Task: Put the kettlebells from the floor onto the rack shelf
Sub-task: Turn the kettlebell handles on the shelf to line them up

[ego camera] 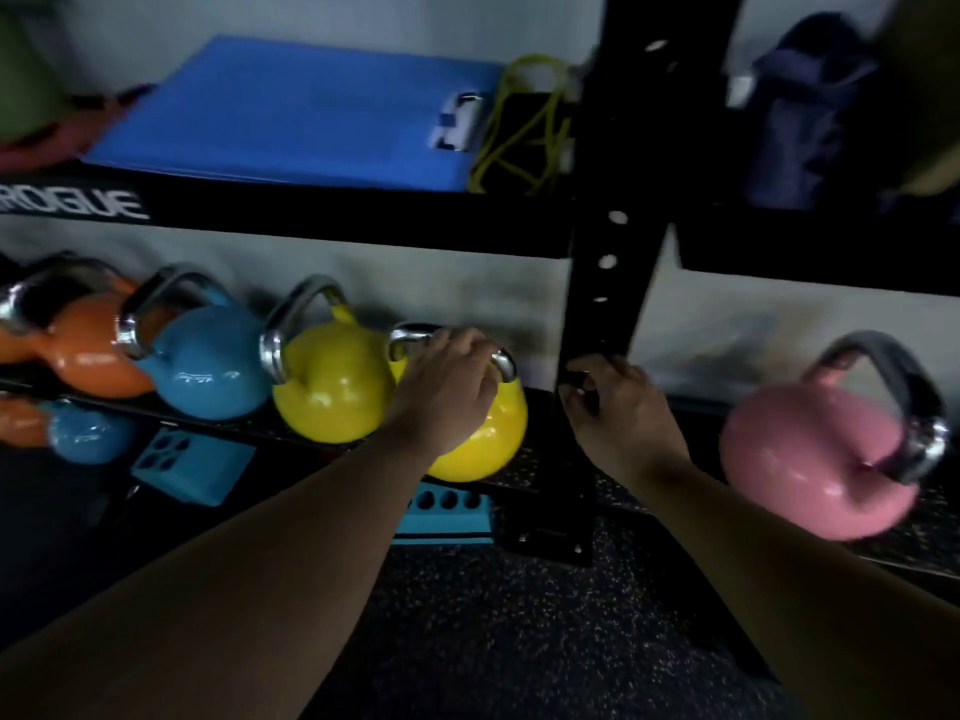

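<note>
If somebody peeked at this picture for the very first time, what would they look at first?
Probably the row of shiny colored kettlebells on the low rack shelf: orange, blue and yellow. The left hand grips the handle of a second yellow kettlebell at the row's right end, while the right hand holds the black rack post. A pink kettlebell sits alone right of the post, and a bright blue mat lies on the shelf above.

You can read one brand only: "ROGUE" in white block letters on the black front rail of the upper rack shelf (311, 215), at its left end. Nothing else is legible.
</note>
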The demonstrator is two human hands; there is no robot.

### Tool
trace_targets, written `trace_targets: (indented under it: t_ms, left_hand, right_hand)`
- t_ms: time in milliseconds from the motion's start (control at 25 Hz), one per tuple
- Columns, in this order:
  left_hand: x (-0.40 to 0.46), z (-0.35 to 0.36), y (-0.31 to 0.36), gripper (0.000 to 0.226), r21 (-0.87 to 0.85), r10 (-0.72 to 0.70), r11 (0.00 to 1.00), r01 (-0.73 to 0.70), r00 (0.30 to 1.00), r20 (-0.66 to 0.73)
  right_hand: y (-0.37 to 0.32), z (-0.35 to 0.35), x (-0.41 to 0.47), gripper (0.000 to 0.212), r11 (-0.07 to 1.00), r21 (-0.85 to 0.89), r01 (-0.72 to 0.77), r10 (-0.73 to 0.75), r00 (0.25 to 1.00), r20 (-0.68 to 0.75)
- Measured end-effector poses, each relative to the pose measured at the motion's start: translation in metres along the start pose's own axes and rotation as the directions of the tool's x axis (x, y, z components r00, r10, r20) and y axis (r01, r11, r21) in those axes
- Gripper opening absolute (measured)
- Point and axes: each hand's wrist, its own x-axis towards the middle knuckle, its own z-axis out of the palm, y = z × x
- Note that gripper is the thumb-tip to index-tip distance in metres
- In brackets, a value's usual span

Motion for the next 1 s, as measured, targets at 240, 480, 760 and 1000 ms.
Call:
trace_targets:
  t_ms: [240,480,760,1000]
  left_hand:
    - [0.006,0.004,-0.076,0.059,-0.483,-0.56,0.695,0.533,0.822,0.102]
    - [0.027,0.038,-0.058,0.088,-0.64,-0.632,0.232,0.733,0.613,0.474]
    - [0.043,0.054,-0.075,0.065,-0.784,-0.444,0.294,0.547,0.804,0.395]
    - [0.08,0.072,-0.089,0.058,-0.836,-0.24,0.294,0.463,0.883,0.404]
  right_hand:
    - [-0.073,0.076,0.053,0.061,0.992,0.077,-0.102,0.097,0.993,0.07]
    - [-0.079,0.095,0.085,0.05,0.944,0.172,-0.282,0.264,0.957,0.12]
    - [-0.076,0.099,0.052,0.032,0.824,0.44,-0.358,0.316,0.934,0.167]
    - [-0.081,0.103,0.065,0.047,0.584,0.732,-0.35,0.26,0.935,0.24]
